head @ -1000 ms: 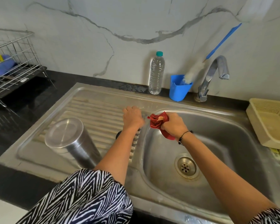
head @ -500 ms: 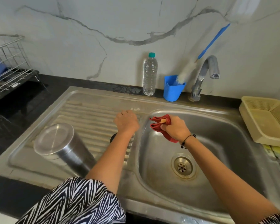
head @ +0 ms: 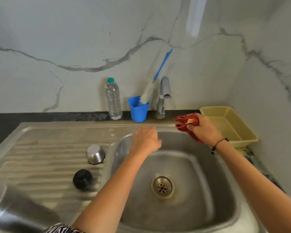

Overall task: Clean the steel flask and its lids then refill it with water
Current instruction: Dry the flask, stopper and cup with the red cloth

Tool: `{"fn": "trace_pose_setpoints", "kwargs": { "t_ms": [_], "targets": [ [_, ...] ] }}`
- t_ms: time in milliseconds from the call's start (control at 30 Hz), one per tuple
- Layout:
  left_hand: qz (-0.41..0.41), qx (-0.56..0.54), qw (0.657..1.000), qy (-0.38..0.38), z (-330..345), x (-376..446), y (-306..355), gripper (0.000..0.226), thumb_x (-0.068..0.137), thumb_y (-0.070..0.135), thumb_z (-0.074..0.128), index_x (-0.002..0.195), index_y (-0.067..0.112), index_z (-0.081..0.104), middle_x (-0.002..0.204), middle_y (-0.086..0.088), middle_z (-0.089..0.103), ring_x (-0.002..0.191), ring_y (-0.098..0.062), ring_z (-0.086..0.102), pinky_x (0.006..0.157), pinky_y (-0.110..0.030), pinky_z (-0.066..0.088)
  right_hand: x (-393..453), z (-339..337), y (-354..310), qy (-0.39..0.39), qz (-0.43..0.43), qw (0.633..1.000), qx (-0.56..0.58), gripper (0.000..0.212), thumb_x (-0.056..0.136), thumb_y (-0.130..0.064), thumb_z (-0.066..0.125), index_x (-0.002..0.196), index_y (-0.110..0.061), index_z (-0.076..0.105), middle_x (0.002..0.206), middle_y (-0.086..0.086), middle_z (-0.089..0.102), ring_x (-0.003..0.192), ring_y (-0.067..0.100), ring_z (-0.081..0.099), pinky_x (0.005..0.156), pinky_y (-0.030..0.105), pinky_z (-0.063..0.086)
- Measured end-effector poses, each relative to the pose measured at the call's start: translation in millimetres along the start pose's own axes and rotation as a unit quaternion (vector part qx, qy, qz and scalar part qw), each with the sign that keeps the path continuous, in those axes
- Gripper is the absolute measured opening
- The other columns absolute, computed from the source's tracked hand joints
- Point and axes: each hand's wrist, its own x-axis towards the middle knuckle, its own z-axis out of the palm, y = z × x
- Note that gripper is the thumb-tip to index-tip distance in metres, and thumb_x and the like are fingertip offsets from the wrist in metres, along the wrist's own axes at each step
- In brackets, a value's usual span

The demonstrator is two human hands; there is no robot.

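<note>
The steel flask [head: 12, 214] stands upside down at the bottom left of the draining board, blurred and partly cut off. A steel cup lid [head: 95, 154] sits upside down on the ribbed board, and a black stopper lid [head: 82, 179] lies in front of it. My left hand [head: 147, 139] hovers with fingers spread over the basin's back left corner, holding nothing. My right hand [head: 203, 127] grips a crumpled red cloth [head: 183, 122] at the basin's back right rim, next to the beige basket.
A steel sink [head: 225, 207] with a drain [head: 163, 187] fills the middle. Along the back wall stand a clear water bottle [head: 113, 100], a blue cup [head: 139, 109] holding a bottle brush [head: 158, 74], and the tap [head: 163, 96]. A beige plastic basket [head: 232, 126] sits at the right.
My view shifted right and up. My left hand let go of the steel lid on the board and moved right over the basin. My right hand carried the red cloth right, toward the basket.
</note>
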Motion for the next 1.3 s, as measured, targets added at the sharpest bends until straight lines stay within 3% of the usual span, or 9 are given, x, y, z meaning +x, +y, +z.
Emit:
{"fn": "trace_pose_setpoints", "kwargs": {
  "t_ms": [200, 333, 533, 700, 867, 1000, 1100, 1200, 1300],
  "targets": [
    [0.053, -0.018, 0.998, -0.034, 14, 13, 50, 0.062, 0.095, 0.034, 0.053, 0.147, 0.013, 0.027, 0.149, -0.012, 0.032, 0.136, -0.031, 0.031, 0.104, -0.041, 0.035, 30, -57, 54, 0.084, 0.026, 0.992, -0.089, 0.031, 0.089, -0.015, 0.061, 0.118, -0.005, 0.058, 0.115, 0.014, 0.064, 0.107, 0.031, 0.058, 0.082, 0.03, 0.04],
    [0.07, -0.012, 0.996, -0.051, 23, 22, 68, 0.061, 0.094, 0.033, 0.054, 0.145, 0.013, 0.028, 0.146, -0.012, 0.034, 0.134, -0.031, 0.033, 0.104, -0.042, 0.035, 49, -65, 89, 0.065, 0.052, 0.985, -0.154, 0.029, 0.091, -0.021, 0.059, 0.112, -0.003, 0.059, 0.111, 0.018, 0.064, 0.102, 0.033, 0.058, 0.073, 0.028, 0.035],
    [0.072, 0.005, 0.994, -0.084, 38, 33, 78, 0.059, 0.094, 0.033, 0.054, 0.143, 0.012, 0.03, 0.14, -0.013, 0.037, 0.129, -0.032, 0.037, 0.102, -0.043, 0.037, 70, -52, 136, 0.02, 0.043, 0.972, -0.231, 0.028, 0.091, -0.028, 0.058, 0.114, -0.013, 0.062, 0.106, 0.012, 0.067, 0.097, 0.03, 0.061, 0.08, 0.035, 0.048],
    [0.07, 0.011, 0.991, -0.115, 52, 41, 84, 0.062, 0.095, 0.033, 0.053, 0.147, 0.012, 0.027, 0.145, -0.014, 0.033, 0.133, -0.033, 0.033, 0.104, -0.043, 0.035, 87, -37, 158, 0.023, 0.009, 0.942, -0.335, 0.023, 0.093, -0.023, 0.053, 0.112, -0.011, 0.055, 0.094, 0.012, 0.067, 0.081, 0.031, 0.062, 0.066, 0.039, 0.053],
    [0.073, 0.004, 0.989, -0.126, 60, 43, 88, 0.061, 0.095, 0.032, 0.053, 0.147, 0.012, 0.027, 0.146, -0.013, 0.033, 0.134, -0.032, 0.033, 0.105, -0.043, 0.035, 89, -32, 166, -0.123, -0.024, 0.922, -0.367, 0.024, 0.091, -0.014, 0.05, 0.114, -0.015, 0.059, 0.112, 0.005, 0.062, 0.088, 0.016, 0.055, 0.069, 0.023, 0.045],
    [0.066, -0.003, 0.99, -0.125, 60, 40, 84, 0.06, 0.095, 0.031, 0.053, 0.147, 0.013, 0.028, 0.146, -0.012, 0.033, 0.134, -0.032, 0.033, 0.105, -0.042, 0.034, 83, -43, 156, -0.255, 0.043, 0.883, -0.391, 0.068, 0.087, -0.02, 0.058, 0.146, -0.02, 0.025, 0.143, 0.012, 0.038, 0.121, 0.03, 0.045, 0.098, 0.036, 0.042],
    [0.062, -0.008, 0.991, -0.12, 54, 33, 80, 0.061, 0.095, 0.032, 0.053, 0.147, 0.013, 0.027, 0.147, -0.012, 0.032, 0.135, -0.032, 0.033, 0.105, -0.043, 0.034, 73, -59, 124, -0.246, 0.071, 0.904, -0.341, 0.079, 0.084, -0.015, 0.064, 0.148, -0.02, 0.018, 0.143, 0.013, 0.04, 0.124, 0.031, 0.044, 0.098, 0.035, 0.042],
    [0.057, -0.017, 0.993, -0.104, 39, 19, 71, 0.063, 0.095, 0.035, 0.053, 0.148, 0.014, 0.026, 0.148, -0.012, 0.031, 0.135, -0.031, 0.032, 0.105, -0.043, 0.034, 52, -60, 81, -0.15, 0.014, 0.941, -0.303, 0.058, 0.087, -0.013, 0.055, 0.142, -0.017, 0.036, 0.13, 0.014, 0.055, 0.114, 0.032, 0.052, 0.092, 0.036, 0.044],
    [0.033, -0.028, 0.996, -0.078, 17, -5, 52, 0.063, 0.095, 0.036, 0.053, 0.148, 0.016, 0.025, 0.149, -0.011, 0.031, 0.136, -0.031, 0.032, 0.105, -0.043, 0.034, 20, -45, 29, -0.128, -0.045, 0.964, -0.23, 0.047, 0.091, -0.013, 0.051, 0.138, -0.012, 0.044, 0.134, 0.01, 0.053, 0.124, 0.026, 0.047, 0.1, 0.03, 0.034]
  ]
}}
